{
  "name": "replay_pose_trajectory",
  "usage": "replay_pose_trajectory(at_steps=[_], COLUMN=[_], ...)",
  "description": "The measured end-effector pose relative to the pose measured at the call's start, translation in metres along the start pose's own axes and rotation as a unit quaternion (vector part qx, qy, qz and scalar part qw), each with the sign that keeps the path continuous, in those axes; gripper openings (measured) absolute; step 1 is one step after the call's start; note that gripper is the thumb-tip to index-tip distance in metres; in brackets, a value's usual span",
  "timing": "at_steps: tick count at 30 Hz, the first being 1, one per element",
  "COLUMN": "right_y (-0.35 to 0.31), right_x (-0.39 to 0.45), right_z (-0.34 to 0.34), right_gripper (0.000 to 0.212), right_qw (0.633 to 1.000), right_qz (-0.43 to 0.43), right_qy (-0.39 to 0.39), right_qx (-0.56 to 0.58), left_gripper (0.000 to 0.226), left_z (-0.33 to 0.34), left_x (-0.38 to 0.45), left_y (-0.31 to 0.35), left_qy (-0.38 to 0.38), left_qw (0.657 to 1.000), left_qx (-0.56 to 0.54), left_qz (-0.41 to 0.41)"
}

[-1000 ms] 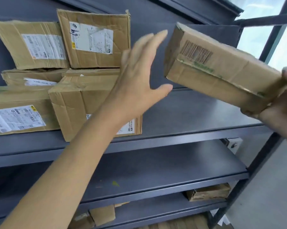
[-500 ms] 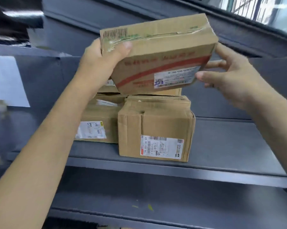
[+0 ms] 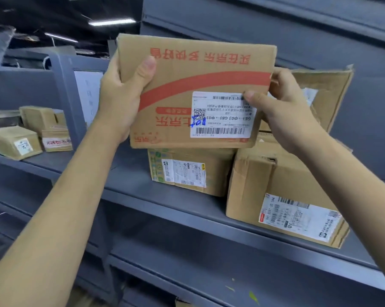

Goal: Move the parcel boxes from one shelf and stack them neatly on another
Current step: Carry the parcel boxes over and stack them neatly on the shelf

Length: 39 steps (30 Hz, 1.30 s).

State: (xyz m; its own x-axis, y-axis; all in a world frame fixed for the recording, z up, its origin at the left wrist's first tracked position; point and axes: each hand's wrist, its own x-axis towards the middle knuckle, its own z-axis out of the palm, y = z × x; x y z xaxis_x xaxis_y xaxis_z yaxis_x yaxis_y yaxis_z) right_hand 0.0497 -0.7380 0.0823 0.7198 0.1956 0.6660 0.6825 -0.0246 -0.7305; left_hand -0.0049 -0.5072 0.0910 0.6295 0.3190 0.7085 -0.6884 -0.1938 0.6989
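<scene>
A grey metal shelf (image 3: pixel 142 193) runs across the view from lower left up to the right, its surface smooth and matte. Above it, a flat cardboard parcel box (image 3: pixel 196 85) is held between both hands, its broad face turned toward the camera. That face carries upside-down red characters, a curved red band and a white shipping label (image 3: pixel 222 115) with barcodes and a blue handwritten mark. The box's lower edge sits just above, perhaps touching, the boxes stacked beneath it; contact cannot be told.

The left hand (image 3: pixel 120 94) wraps the box's left edge, thumb pressed flat on the front face and fingers hidden behind. The right hand (image 3: pixel 280 107) clamps the right edge, thumb on the label and fingers curled around the side.

Below right, a bulky creased box (image 3: pixel 282 191) stands on the shelf with a white label on its front. Beside it to the left, a lower box (image 3: pixel 191 171) with a green-printed edge and a label lies under the held one. Behind the right hand, a worn upright box (image 3: pixel 326 94) shows a torn corner. Far left, a cluster of small parcels (image 3: pixel 30 134) rests on a neighbouring shelf level.
</scene>
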Motion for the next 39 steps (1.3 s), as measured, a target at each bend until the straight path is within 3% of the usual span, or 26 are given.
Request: replay_pose_trajectory(at_steps=[3,5,7,9,12,15,18,21,23,26,30,32,35,37,39], right_y=[0.012,0.017,0.022,0.023,0.019,0.016,0.005,-0.009,-0.017,-0.025,-0.028,-0.024,-0.014,-0.005,0.002], right_x=[0.011,0.018,0.025,0.032,0.043,0.057,0.067,0.076,0.082,0.089,0.099,0.104,0.107,0.107,0.101], right_z=[0.01,0.019,0.03,0.043,0.066,0.075,0.064,0.044,0.036,0.034,0.042,0.045,0.038,0.025,0.013], right_gripper=[0.065,0.092,0.103,0.092,0.066,0.06,0.042,0.036,0.036,0.036,0.042,0.049,0.06,0.067,0.071], right_qw=[1.0,0.997,0.986,0.975,0.972,0.985,0.994,0.995,0.995,0.985,0.957,0.945,0.933,0.941,0.959], right_qz=[0.012,0.076,0.15,0.192,0.18,0.126,0.083,0.036,0.023,0.031,0.039,0.01,-0.057,-0.025,0.057], right_qy=[-0.027,-0.02,-0.012,-0.031,-0.071,-0.003,0.061,0.086,0.06,-0.037,-0.133,-0.112,0.015,0.053,0.02], right_qx=[0.01,0.024,0.071,0.111,0.134,0.118,0.044,-0.031,-0.074,-0.164,-0.256,-0.308,-0.356,-0.332,-0.278], left_gripper=[0.036,0.043,0.051,0.059,0.053,0.057,0.068,0.081,0.09,0.097,0.102,0.097,0.082,0.062,0.05], left_z=[-0.014,-0.022,-0.027,-0.026,-0.015,-0.016,-0.03,-0.042,-0.045,-0.048,-0.047,-0.045,-0.042,-0.038,-0.027], left_x=[0.011,0.02,0.03,0.036,0.037,0.043,0.058,0.072,0.08,0.088,0.1,0.103,0.104,0.103,0.101], left_y=[-0.016,-0.027,-0.037,-0.049,-0.066,-0.081,-0.092,-0.095,-0.091,-0.085,-0.089,-0.095,-0.108,-0.116,-0.119], left_qy=[0.037,0.074,0.093,0.065,-0.029,-0.084,-0.065,-0.014,-0.011,-0.054,-0.164,-0.164,-0.103,-0.056,-0.046], left_qw=[0.999,0.994,0.983,0.97,0.963,0.967,0.983,0.993,0.998,0.995,0.979,0.981,0.994,0.997,0.993], left_qx=[-0.019,-0.071,-0.152,-0.226,-0.228,-0.167,-0.049,-0.003,0.003,0.066,0.116,0.105,0.017,-0.04,-0.075], left_qz=[-0.012,-0.02,-0.034,-0.067,-0.141,-0.172,-0.164,-0.119,-0.058,0.046,0.03,0.013,-0.014,-0.043,-0.075])
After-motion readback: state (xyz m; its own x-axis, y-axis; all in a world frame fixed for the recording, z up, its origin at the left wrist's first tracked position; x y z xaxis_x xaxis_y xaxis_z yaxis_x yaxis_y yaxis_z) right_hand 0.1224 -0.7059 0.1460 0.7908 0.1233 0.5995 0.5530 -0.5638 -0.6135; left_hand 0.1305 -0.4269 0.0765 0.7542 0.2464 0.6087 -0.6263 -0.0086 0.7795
